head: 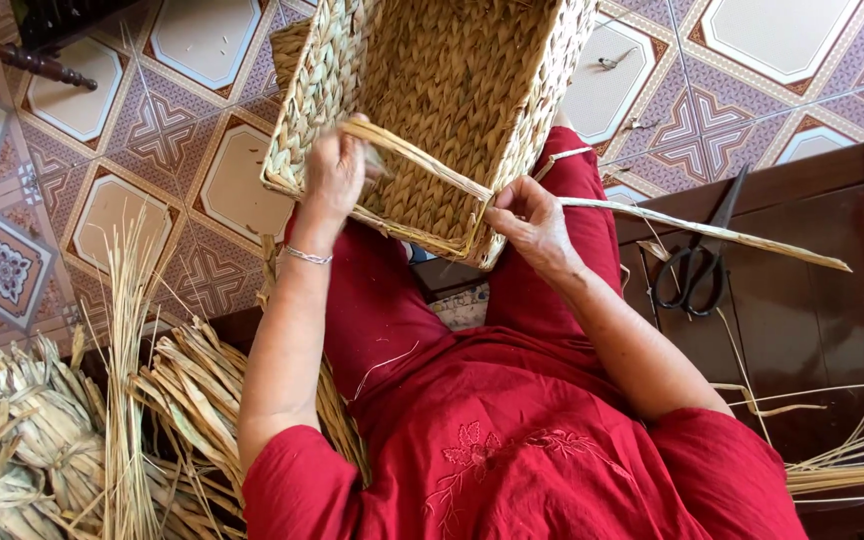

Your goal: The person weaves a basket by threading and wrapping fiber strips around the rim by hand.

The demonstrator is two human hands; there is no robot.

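- Patterned floor tiles [82, 100] in cream, brown and purple fill the far ground, and you sit over them in a red garment [512, 440] that covers your lap.
- Your woven basket [442, 110] is the largest thing in hand: a rectangular one of plaited straw, tipped so its open mouth faces you and its near rim rests against your knees, which seems to bring that rim within easy reach of both hands.
- To the right stands a dark wooden table [812, 310]; it carries black scissors [697, 260], kept close to your right elbow, and a few loose stalks at its near right edge.
- On the near left lie bundles of dried reed [42, 450], some tied into fat sheaves and some fanned out, heaped just beside your left arm as ready stock.
- A long flat straw strand [422, 162] crosses the basket's mouth from left to right, and its free end runs out over the table.
- Your left hand [334, 172] is closed on the strand at the basket's left rim, pinning it there.
- Your right hand [530, 222] pinches the same strand at the basket's near right corner, fingers narrow, where it bends over the rim.
- No packages, labels or signs show anywhere.
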